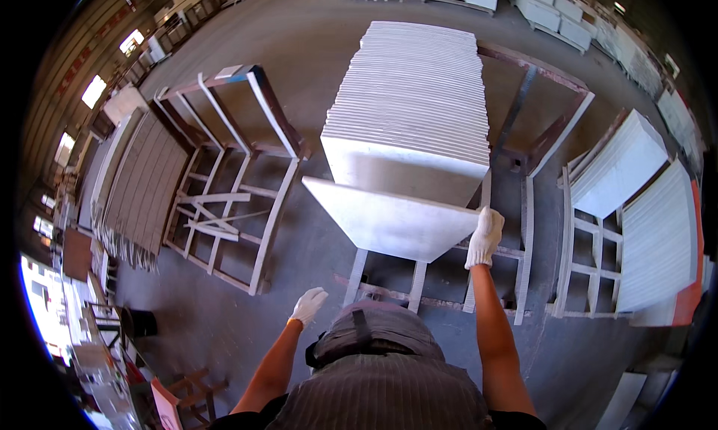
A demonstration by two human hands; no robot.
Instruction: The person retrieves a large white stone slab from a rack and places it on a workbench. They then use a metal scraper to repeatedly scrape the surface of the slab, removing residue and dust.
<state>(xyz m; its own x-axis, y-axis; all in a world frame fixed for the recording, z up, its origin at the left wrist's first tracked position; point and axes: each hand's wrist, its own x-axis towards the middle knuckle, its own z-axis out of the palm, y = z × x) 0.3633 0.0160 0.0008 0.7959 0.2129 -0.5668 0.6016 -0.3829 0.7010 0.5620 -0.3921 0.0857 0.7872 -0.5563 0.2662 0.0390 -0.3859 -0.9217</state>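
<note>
A white stone slab (396, 219) leans tilted in front of me, apart at its top from the tall stack of matching slabs (415, 93) behind it. Its lower edge is near the wooden bars of a rack (416, 286). My right hand (486, 234), in a white knit glove, is closed around the slab's upper right corner. Lower and to the left, my left hand (309, 306), gloved the same way, hangs in the air with its fingers stretched out. It touches nothing and is nearest the slab's lower left side.
A bare A-shaped rack (273, 116) with loose wooden strips stands at left, beside a row of grey slabs (142, 183). At right, another rack (591, 269) holds white slabs (658, 239). Crates (553, 15) line the far side. A dark bucket (140, 322) and wooden stool (196, 391) are lower left.
</note>
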